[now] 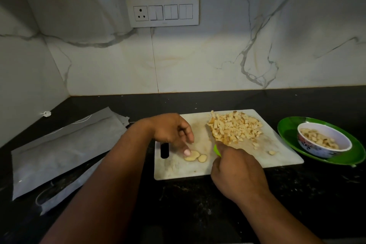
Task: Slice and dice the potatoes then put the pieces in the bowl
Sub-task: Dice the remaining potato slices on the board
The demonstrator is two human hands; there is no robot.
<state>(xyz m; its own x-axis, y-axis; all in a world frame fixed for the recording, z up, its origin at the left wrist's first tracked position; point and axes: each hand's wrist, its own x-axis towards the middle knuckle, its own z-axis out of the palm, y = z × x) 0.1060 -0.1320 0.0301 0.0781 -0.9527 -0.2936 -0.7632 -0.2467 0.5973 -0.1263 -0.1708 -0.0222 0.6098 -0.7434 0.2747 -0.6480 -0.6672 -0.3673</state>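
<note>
- Your right hand (235, 170) is curled round a green knife handle (217, 149); the blade lies against the diced pile.
- Your left hand (174, 130) is loosely open, one fingertip (187, 152) pressing two potato slices (195, 156) on the board (178, 170).
- The dice (236, 127) heap at the board's far side.
- To the right, on the worktop (198, 214), a bowl (324, 139) holding pieces sits on a green plate (287, 130).

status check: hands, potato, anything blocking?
Left hand fingers touching potato slices on the board. Right hand grips green-handled knife against diced pile. Bowl partly filled; path clear.
</note>
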